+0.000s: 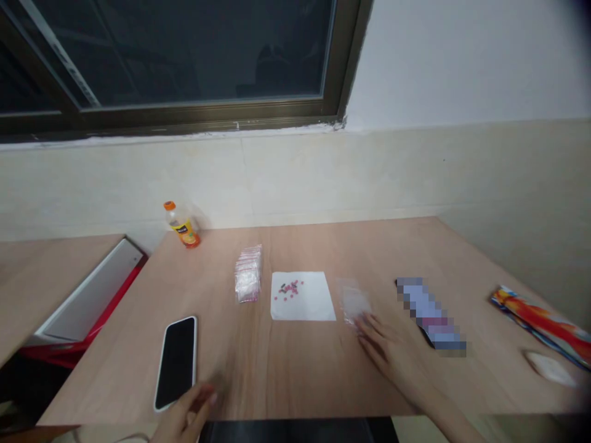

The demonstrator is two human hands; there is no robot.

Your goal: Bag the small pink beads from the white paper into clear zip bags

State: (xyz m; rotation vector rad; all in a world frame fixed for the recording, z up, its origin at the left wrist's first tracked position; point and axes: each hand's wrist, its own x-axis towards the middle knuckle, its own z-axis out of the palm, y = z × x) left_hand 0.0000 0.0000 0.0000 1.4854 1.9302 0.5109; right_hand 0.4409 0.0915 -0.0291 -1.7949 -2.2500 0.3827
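My right hand [385,351] reaches in from the right, fingers stretched out, its tips on the near edge of some clear plastic bags [354,299]. Left of these bags, a white sheet of paper [314,304] bears several small pink and dark pieces [290,288], too small to name. Farther left is an overlapping row of clear bags [248,274] with some pink showing at the near end. My left hand [187,413] rests at the table's front edge, loosely bent with fingers apart and nothing held. It is at the lower corner of a white-rimmed phone [176,362].
An orange-capped drink bottle [184,232] stands by the wall at the back left. Right of my right hand lies a phone with a blurred-out screen [429,314]. A colourful packet [545,326] and a whitish object [549,367] lie near the right edge of the wooden table [295,375].
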